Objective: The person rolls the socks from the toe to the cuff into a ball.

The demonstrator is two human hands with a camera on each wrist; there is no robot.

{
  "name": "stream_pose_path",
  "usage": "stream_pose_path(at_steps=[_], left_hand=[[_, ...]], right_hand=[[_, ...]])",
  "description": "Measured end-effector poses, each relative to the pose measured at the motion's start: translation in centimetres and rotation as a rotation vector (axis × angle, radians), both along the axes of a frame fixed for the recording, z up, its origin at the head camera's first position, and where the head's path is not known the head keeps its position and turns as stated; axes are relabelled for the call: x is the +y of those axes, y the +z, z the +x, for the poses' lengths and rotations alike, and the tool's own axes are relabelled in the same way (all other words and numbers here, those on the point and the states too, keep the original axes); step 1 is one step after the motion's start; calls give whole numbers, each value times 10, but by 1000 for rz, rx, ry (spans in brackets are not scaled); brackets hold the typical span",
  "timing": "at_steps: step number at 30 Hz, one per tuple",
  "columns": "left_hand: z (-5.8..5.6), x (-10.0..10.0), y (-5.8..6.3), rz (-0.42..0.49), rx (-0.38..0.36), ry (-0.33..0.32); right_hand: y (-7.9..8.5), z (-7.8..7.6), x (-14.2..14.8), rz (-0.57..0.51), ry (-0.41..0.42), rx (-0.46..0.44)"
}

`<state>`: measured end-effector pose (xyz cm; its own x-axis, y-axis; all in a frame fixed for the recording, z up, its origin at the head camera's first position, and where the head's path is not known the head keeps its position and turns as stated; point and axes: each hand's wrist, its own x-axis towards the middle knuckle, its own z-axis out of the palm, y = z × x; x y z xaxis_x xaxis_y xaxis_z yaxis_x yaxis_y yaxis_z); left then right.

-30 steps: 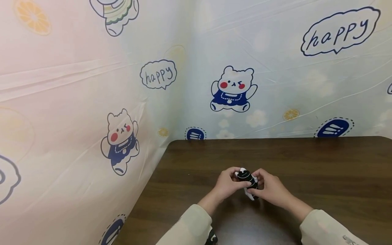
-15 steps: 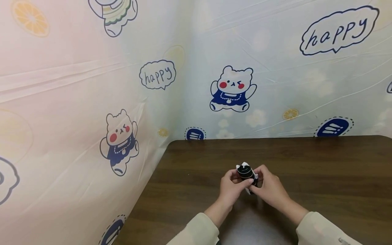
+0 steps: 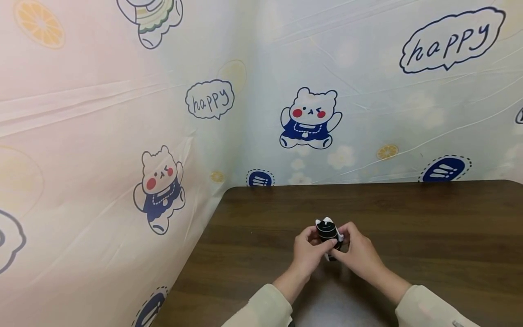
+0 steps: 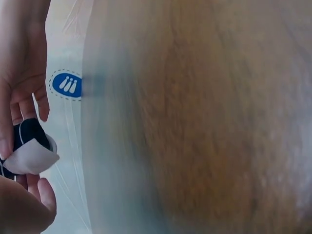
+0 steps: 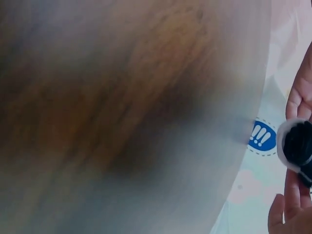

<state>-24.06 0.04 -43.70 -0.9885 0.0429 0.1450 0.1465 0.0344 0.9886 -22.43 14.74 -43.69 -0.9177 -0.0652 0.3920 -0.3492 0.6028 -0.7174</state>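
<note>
Both hands hold a small, thick black roll (image 3: 327, 230) with thin white lines round it, over the table in the head view. White pieces stick out at its far end and right side. My left hand (image 3: 307, 252) grips the left side, thumb across the near face. On the other side, my right hand (image 3: 361, 249) pinches the roll between thumb and fingers, the thumbs close together. A pale flap (image 4: 33, 157) stands out from the dark roll in the left wrist view. The right wrist view catches its round black end (image 5: 298, 141) with a pale rim. Fingers hide its lower part.
Beneath the hands spreads a dark brown wooden table (image 3: 449, 236). Its far edge meets a pale printed curtain (image 3: 367, 91), and another printed sheet (image 3: 94, 181) hangs along the left side. Light sleeves (image 3: 261, 306) cover both forearms.
The roll has tipped more upright and its lower end shows less. My left hand has shifted right and its fingers have come down from the far end. Little differs over the last half second.
</note>
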Motion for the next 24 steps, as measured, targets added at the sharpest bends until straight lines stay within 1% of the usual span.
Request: stream_pose_path(at_steps=[3,8,11,14,16,19,21,24], left_hand=[[-3,-4,-1,-30,3,-24],[-6,-10,-2,-83,10,-82],[-7,-14,-2,-95,-2,-129],[-7,-17,-1,-116,-29,-169],[-7,-19,0,-128,-42,-202],[-6,-21,0,-134,-55,-253],[-6,-22,1,-131,-61,-283],[-6,-23,1,-104,-71,-334]], right_hand=[[1,0,5,-11,72,-19],[9,-2,20,-37,232,-100],[15,-6,29,-97,335,-147],[20,-9,36,-141,408,-148],[21,-11,40,-162,438,-143],[22,-14,45,-157,476,-140],[21,-15,47,-144,496,-154],[21,-15,50,-101,507,-170]])
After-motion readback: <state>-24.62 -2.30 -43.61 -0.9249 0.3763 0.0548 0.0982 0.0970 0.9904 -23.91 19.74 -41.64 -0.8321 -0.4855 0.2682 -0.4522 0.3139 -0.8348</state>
